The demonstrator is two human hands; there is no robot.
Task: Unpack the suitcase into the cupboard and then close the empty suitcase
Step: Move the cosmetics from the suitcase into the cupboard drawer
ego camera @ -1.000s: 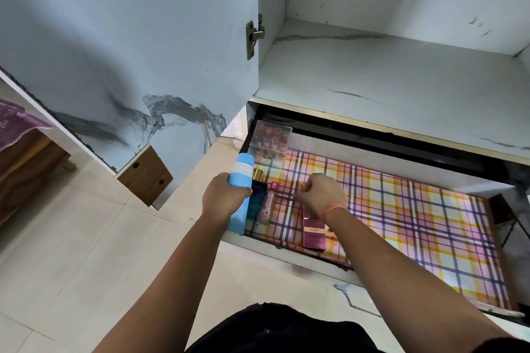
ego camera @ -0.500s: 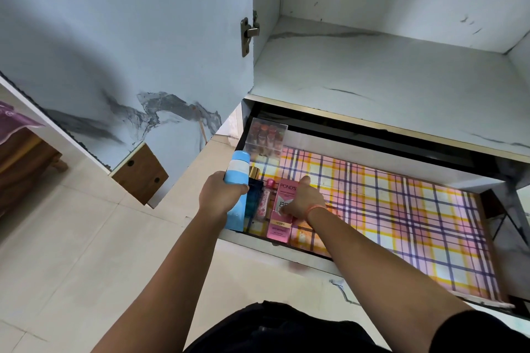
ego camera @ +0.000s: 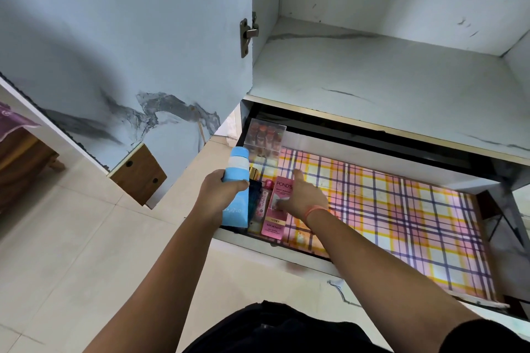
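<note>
pink pond's box (ego camera: pixel 274 223) in drawer (ego camera: pixel 401 203), right hand (ego camera: pixel 304 198) spread atop; left hand (ego camera: pixel 220 192) grips blue tube (ego camera: pixel 237 165).

Head cam, down onto drawer (ego camera: pixel 372 209)

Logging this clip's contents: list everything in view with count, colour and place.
shelf: one, white, inside cupboard
drawer: one, plaid-lined, open below shelf
clear case: one, transparent, drawer's back left
pink box: one, pink, drawer's front left
small bottle: one, pink, left of pink box
perfume bottle: one, dark blue, left of small bottle
blue tube: one, light blue, drawer's left edge
left hand: one, grips blue tube
right hand: one, rests on pink box
</note>
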